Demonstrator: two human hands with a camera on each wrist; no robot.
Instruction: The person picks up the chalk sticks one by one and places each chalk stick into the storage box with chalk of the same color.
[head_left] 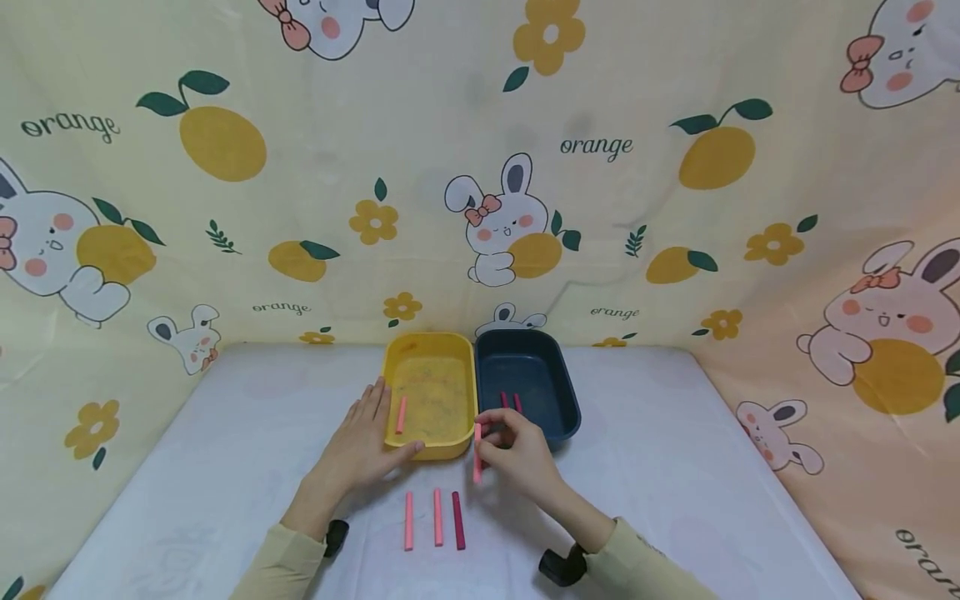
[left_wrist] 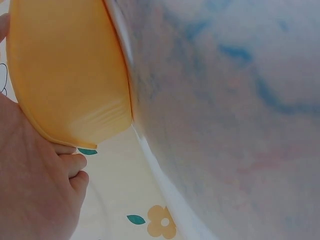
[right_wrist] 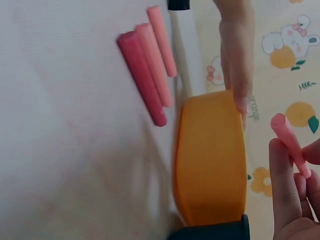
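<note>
My left hand (head_left: 365,442) rests against the near left corner of a yellow tray (head_left: 431,345), thumb along its front wall; the left wrist view shows that tray's wall (left_wrist: 65,75) against my palm (left_wrist: 30,185). One light pink stick (head_left: 401,414) lies inside the tray. My right hand (head_left: 517,450) pinches a light pink stick (head_left: 477,452) upright, just off the table in front of the gap between the two trays; it shows again as the held stick (right_wrist: 290,145). A dark blue tray (head_left: 558,379) holds two dark pink sticks (head_left: 511,402).
Three sticks lie side by side on the white table (head_left: 675,467) near me: two light pink (head_left: 408,520) (head_left: 438,517) and one dark pink (head_left: 457,520). A patterned cloth backdrop (head_left: 480,167) rises behind and beside the table.
</note>
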